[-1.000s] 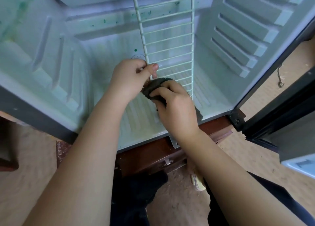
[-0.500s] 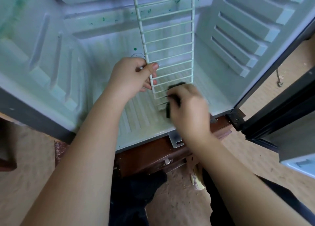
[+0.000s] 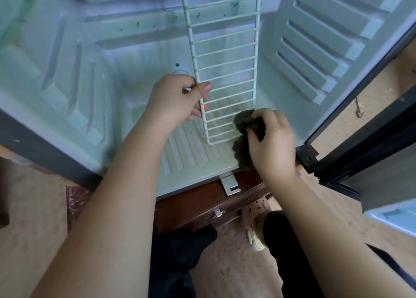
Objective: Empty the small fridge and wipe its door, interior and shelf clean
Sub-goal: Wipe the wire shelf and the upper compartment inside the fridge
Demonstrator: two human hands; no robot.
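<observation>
Here, the small fridge (image 3: 56, 72) sits on a dark wooden cabinet (image 3: 193, 205), its door (image 3: 387, 176) swung open at right. The wire shelf (image 3: 222, 57) stands on end on the ribbed floor, nearer the right wall, with open room to its left. The left hand (image 3: 173, 102) grips the shelf's left rail; the right hand (image 3: 272, 142) clutches a dark cloth (image 3: 244, 121) against its lower right corner.

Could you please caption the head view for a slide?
Left hand grips the wire shelf inside the fridge; right hand presses a dark cloth to its lower corner.
</observation>
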